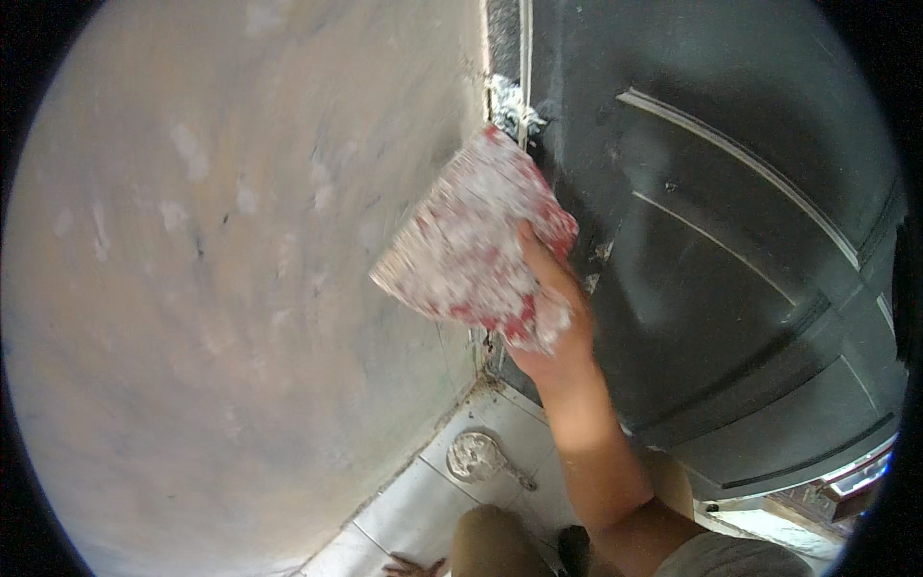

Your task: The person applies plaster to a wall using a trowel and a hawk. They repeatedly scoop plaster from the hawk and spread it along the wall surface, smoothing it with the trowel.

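My right hand (558, 317) grips a red putty spreader (471, 231) thickly smeared with white paste, the thumb lying along its face. The spreader's wide edge faces the wall (240, 288), close to the corner by the door frame; whether it touches is unclear. White paste (514, 106) sticks to the frame just above it. Only the fingers of my left hand (413, 565) show at the bottom edge, spread apart over the floor with nothing visible in them.
A dark panelled door (711, 260) stands on the right. On the white floor tiles (404, 495) lies a round, paste-smeared thing (474, 457) with a short handle-like part. My knee (495, 543) is in front of it. Pale patches mark the wall.
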A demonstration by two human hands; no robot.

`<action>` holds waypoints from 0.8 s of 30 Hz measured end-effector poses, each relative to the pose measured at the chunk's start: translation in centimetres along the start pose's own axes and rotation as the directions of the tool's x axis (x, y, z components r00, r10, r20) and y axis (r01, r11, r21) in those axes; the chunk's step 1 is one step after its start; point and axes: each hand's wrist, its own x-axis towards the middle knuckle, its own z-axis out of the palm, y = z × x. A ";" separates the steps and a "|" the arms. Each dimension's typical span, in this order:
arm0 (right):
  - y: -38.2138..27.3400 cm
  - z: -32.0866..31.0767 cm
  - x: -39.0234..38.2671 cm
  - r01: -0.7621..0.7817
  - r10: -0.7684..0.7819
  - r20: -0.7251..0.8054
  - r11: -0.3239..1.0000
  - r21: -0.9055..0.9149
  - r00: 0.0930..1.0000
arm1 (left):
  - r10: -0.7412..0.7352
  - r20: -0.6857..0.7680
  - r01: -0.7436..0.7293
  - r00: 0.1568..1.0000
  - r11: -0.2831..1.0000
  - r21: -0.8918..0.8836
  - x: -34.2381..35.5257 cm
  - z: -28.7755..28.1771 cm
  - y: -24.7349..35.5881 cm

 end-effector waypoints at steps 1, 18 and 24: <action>0.1 0.4 1.9 -0.016 0.016 0.014 0.999 0.044 1.000 | -0.007 -0.018 0.007 1.000 1.000 0.013 0.7 0.9 -0.2; 4.5 3.3 8.1 0.100 -0.107 0.009 0.949 0.299 0.994 | -0.032 -0.137 0.045 0.990 0.995 0.094 0.6 2.9 4.5; 4.6 3.2 7.0 0.110 -0.092 -0.063 0.916 0.385 0.994 | -0.030 -0.157 0.052 0.987 0.989 0.138 0.5 3.5 3.6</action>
